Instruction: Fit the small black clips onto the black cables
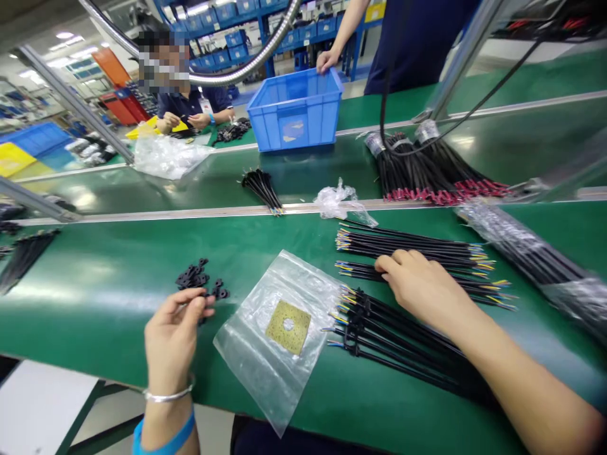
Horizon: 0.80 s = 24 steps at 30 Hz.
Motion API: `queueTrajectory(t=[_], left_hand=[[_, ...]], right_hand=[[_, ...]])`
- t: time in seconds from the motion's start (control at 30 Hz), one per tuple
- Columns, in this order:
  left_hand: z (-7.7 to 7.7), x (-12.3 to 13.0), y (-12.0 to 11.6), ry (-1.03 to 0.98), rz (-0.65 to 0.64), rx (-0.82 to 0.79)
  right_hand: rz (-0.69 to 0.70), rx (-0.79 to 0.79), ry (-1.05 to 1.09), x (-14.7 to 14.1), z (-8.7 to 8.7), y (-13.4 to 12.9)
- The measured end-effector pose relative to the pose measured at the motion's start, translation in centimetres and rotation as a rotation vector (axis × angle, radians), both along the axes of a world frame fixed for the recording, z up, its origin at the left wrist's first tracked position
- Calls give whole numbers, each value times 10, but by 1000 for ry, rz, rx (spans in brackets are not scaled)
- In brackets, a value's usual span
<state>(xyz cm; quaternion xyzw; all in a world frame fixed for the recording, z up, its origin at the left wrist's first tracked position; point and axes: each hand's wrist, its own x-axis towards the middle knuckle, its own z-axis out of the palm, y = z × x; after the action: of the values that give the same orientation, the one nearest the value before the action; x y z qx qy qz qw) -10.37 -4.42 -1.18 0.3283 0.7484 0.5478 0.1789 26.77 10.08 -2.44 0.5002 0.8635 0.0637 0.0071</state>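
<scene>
My left hand (pixel 173 328) is closed in a pinch at the near edge of a small pile of black plastic parts (pixel 192 276). A dark bit of one such part shows at its fingertips. Over a row of cut black cables (pixel 408 243) with stripped coloured ends, my right hand (pixel 422 287) has its fingers curled down onto a cable (pixel 358 270); the fingertips are partly hidden. Nearer to me lie black cables with black parts fitted on them (pixel 363 316). Between my hands rests a clear zip bag (pixel 265 379), with a yellowish square plate with a round hole (pixel 296 322) on it.
Beyond the metal rail lie a short cable bundle (pixel 263 189), crumpled plastic (pixel 339 201) and thick bundles with red ends (pixel 427 167). A wrapped cable bundle (pixel 535 253) lies right. One person's hand grips a blue crate (pixel 296 117); another person (pixel 194 107) works across the bench.
</scene>
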Motion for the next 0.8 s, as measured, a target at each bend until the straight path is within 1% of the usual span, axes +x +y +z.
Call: queueTrajectory(t=[0.1,0.17,0.23,0.27,0.33,0.37,0.43,0.5,0.57,0.6,0.67,0.73,0.8], left_hand=[[5,30,4,-399,-117,102],[5,45,8,-589,-183,90],[3,54,10,-700,-232,67],[2,56,10,-724,-250,61],[1,59,9,-702,-284,58],[1,61,8,-658,-298,63],[-1,65,6,-505,-317,72],[-3,74,3,-254,-337,77],[-5,85,0,67,-417,69],[-7,91,-1,228,-483,61],[-10,101,-3,491,-632,30],[-13,107,-3,642,-752,-35],[-14,108,-2,704,-818,-110]], right_hand=[[26,-7,46,6,-10,3],[7,-20,61,8,-18,7],[-3,-39,65,8,-21,9],[1,-45,66,8,-20,9],[14,-21,67,8,-16,9],[14,25,79,8,-11,7],[22,183,151,7,0,0],[71,381,259,4,13,-12],[155,514,342,-2,26,-29],[191,524,381,-6,32,-38],[254,457,457,-12,40,-54],[312,364,506,-17,44,-64],[352,307,526,-19,44,-70]])
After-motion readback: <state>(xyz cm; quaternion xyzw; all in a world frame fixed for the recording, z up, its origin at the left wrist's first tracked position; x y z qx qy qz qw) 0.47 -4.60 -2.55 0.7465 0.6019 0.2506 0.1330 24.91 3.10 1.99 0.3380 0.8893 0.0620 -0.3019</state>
